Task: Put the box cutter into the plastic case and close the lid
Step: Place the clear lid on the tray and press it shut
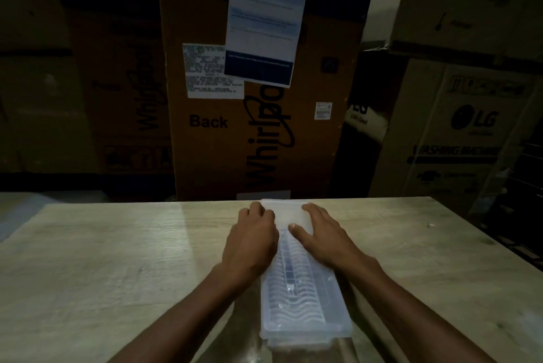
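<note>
- Tabletop (117, 260): pale wood; cartons (249, 127) stacked behind.
- Case (302, 289): long, translucent, lying lengthwise away from the person, lid (282, 210) apparently down over it. Dark shape showing through the ribbed plastic mid-length is probably the cutter (289, 273); too dim to be sure.
- Left hand (252, 242): palm down along the case's left edge, fingers (255, 210) spread flat, gripping nothing.
- Right hand (320, 236): flat on the lid's far half, thumb (296, 230) on top, fingers extended, nothing held.
- Step judged: seating the lid. Press evenly along both long edges, working far end to near end, until it sits flush.
</note>
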Available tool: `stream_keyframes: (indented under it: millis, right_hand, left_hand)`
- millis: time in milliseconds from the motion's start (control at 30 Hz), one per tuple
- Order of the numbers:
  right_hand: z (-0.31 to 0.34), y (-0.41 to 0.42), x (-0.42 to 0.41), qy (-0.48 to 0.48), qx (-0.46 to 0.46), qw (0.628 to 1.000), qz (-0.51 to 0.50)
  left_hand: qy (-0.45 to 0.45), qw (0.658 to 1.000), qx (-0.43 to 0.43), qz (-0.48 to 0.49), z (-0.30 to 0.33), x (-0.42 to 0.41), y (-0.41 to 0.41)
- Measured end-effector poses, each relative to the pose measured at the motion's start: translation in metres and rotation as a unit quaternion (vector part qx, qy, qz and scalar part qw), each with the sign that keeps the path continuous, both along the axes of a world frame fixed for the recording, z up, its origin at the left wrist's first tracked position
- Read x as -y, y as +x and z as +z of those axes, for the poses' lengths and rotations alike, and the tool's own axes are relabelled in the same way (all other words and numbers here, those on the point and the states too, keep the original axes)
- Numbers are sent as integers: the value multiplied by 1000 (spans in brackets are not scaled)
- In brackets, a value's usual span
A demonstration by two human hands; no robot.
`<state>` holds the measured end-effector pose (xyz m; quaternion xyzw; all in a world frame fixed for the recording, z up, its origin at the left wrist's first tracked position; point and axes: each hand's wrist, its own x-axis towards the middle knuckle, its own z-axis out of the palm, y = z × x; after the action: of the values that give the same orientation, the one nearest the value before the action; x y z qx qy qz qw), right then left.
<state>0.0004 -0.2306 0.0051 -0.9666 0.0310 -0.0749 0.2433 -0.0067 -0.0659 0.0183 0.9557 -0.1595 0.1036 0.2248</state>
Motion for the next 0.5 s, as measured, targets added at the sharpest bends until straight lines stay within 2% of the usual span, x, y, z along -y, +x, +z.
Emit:
stream_keyframes:
  millis: [100,233,367,433,500]
  right_hand:
    - [0,-1,-1,9,24,1000,7]
    - [4,-1,-4,-2,63,998,-13]
    - [12,-1,-9,-47,103,993,-39]
    - [16,-5,-13,-77,103,991,-37]
    - [16,-12,-20,-105,65,992,-23]
  left_hand:
    - [-35,999,-37,6,-2,4,-28]
    - [-16,997,-78,6,-6,14,-39]
    - [-2,997,-71,21,-3,16,-28]
    - [14,997,-69,24,-2,18,-24]
    - [27,997,-64,26,-1,20,-20]
